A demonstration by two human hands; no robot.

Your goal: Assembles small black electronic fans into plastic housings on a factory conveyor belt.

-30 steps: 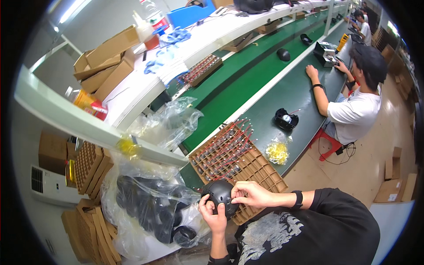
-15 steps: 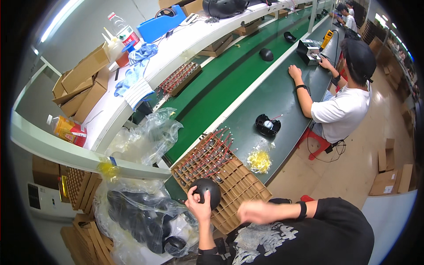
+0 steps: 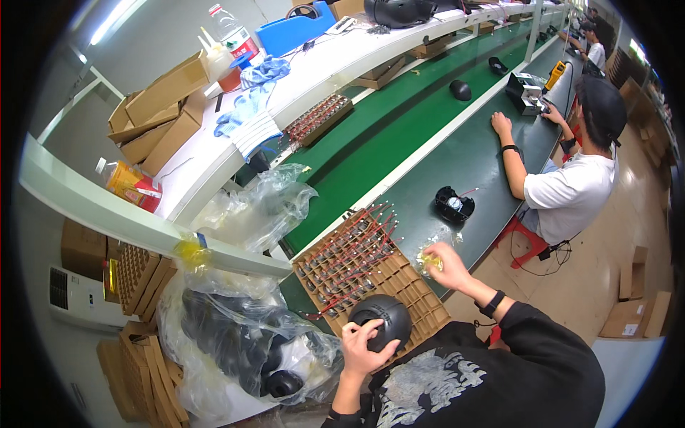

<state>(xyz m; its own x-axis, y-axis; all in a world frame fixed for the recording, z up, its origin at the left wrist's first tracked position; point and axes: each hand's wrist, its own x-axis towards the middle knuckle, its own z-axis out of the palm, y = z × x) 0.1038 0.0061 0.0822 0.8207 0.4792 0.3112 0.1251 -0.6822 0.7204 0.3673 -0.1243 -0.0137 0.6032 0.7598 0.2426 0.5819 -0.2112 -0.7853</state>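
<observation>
My left hand [image 3: 362, 349] grips a round black plastic housing [image 3: 391, 318], thumb and fingers pressed to its side, above the near end of a cardboard divider tray [image 3: 417, 296]. The tray's far cells hold several small dark parts with red wires [image 3: 342, 264]. At the tray's right, my right hand [image 3: 448, 267] has its fingers drawn together in a pile of small yellow pieces [image 3: 431, 261] lying on clear plastic; the fingertips are partly hidden. Beyond that hand, an open black housing [image 3: 454, 205] with a pale round part inside sits on the dark bench.
A clear plastic bag of black housings [image 3: 235, 335] lies to my left. The green conveyor [image 3: 385, 143] runs away along the bench and carries a black shell [image 3: 460, 89]. A co-worker in a white shirt [image 3: 571, 185] sits at the right by a test box [image 3: 524, 93]. A white shelf frame [image 3: 107, 203] crosses the left.
My right hand has moved away from my body, right and forward, to the yellow pieces. My left hand has shifted right and nearer with the housing. The view has turned slightly.
</observation>
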